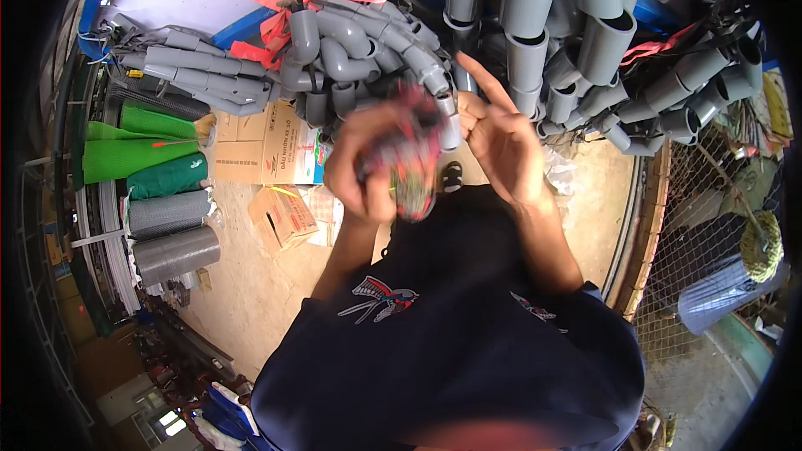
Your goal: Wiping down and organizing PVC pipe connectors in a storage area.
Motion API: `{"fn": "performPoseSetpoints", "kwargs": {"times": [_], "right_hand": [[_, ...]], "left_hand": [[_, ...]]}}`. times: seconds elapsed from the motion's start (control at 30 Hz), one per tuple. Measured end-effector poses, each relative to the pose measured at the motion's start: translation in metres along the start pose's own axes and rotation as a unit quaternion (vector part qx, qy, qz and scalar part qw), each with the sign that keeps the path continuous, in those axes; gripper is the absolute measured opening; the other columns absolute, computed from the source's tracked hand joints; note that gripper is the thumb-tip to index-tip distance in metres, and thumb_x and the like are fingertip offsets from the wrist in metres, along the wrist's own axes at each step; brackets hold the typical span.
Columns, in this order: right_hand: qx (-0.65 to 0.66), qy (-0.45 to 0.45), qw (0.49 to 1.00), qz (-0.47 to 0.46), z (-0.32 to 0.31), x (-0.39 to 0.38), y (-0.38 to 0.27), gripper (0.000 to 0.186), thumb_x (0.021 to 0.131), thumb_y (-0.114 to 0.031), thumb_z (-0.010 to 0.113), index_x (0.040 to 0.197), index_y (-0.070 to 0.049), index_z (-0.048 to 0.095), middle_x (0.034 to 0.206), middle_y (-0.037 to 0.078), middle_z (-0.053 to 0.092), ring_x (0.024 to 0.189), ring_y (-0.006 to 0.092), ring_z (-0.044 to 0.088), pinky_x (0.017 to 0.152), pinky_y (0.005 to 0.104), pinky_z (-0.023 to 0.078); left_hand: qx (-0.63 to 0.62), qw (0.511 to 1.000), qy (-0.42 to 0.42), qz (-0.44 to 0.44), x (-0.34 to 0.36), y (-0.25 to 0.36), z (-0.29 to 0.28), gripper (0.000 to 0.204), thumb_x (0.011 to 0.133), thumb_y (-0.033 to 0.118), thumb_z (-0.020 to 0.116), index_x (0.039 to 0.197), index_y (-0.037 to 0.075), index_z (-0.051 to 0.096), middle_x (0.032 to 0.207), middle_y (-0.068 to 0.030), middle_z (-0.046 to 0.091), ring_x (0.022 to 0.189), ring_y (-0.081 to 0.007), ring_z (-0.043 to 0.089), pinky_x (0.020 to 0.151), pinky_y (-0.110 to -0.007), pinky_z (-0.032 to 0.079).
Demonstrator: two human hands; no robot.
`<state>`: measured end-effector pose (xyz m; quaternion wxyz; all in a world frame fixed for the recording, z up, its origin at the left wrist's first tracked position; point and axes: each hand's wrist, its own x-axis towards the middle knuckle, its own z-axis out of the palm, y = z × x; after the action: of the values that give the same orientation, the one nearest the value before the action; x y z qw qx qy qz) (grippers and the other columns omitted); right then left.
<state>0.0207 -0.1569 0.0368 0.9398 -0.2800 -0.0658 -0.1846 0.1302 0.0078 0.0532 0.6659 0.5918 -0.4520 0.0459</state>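
Observation:
My left hand is closed round a crumpled multicoloured cloth, red and dark with green and orange patches. Motion blurs both of them. The cloth is in front of a hanging bunch of grey plastic pipe fittings. My right hand is raised beside the lower end of that bunch, its index finger stretched up and forward. Its other fingers are partly bent, and I see nothing held in it. Whether it touches the small grey fitting beside it I cannot tell.
More grey fittings hang on the right, and large ones hang ahead. Cardboard boxes stand on the floor. Rolls of green mesh and grey mesh lie at left. A wire-mesh fence runs along the right.

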Motion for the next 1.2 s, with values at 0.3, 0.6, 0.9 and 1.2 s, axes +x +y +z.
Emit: {"fn": "performPoseSetpoints", "kwargs": {"times": [0.3,0.6,0.9,1.2], "right_hand": [[-0.207,0.022,0.978,-0.017,0.0,-0.007,-0.006,0.087,0.087,0.02,0.062,0.163,-0.002,0.025,0.128,0.014,0.063,0.119,0.0204,0.063,0.101,0.0332,0.053],[-0.388,0.084,0.918,-0.002,0.022,-0.006,0.006,0.09,0.08,0.01,0.077,0.16,-0.008,0.038,0.127,0.014,0.067,0.112,0.0172,0.066,0.099,0.0357,0.055],[-0.585,0.019,0.799,-0.142,0.048,-0.038,0.009,0.071,0.086,0.001,0.074,0.151,0.004,0.044,0.142,0.021,0.062,0.128,0.0309,0.065,0.109,0.0395,0.049],[-0.571,0.192,0.79,-0.115,-0.012,-0.056,-0.014,0.038,0.096,-0.003,0.067,0.133,0.002,0.059,0.108,0.013,0.073,0.097,0.0205,0.072,0.088,0.0334,0.055]], "left_hand": [[0.101,0.987,-0.117,-0.042,-0.016,0.006,-0.003,0.03,0.089,0.006,0.065,0.117,-0.006,0.071,0.134,-0.0227,0.066,0.125,-0.0365,0.064,0.108,-0.044,0.048],[-0.09,0.96,0.073,-0.254,-0.042,-0.025,0.032,0.036,0.103,0.0,0.06,0.139,-0.001,0.054,0.134,-0.0092,0.063,0.119,-0.0157,0.061,0.105,-0.033,0.049],[-0.338,0.869,0.13,-0.337,-0.004,-0.029,0.031,0.038,0.107,0.005,0.052,0.145,0.005,0.048,0.133,-0.0107,0.062,0.119,-0.0215,0.064,0.102,-0.038,0.054],[-0.161,0.947,0.124,-0.25,-0.018,-0.024,0.009,0.027,0.106,0.007,0.058,0.132,0.001,0.058,0.116,-0.0042,0.067,0.104,-0.0121,0.064,0.095,-0.029,0.051]]}}
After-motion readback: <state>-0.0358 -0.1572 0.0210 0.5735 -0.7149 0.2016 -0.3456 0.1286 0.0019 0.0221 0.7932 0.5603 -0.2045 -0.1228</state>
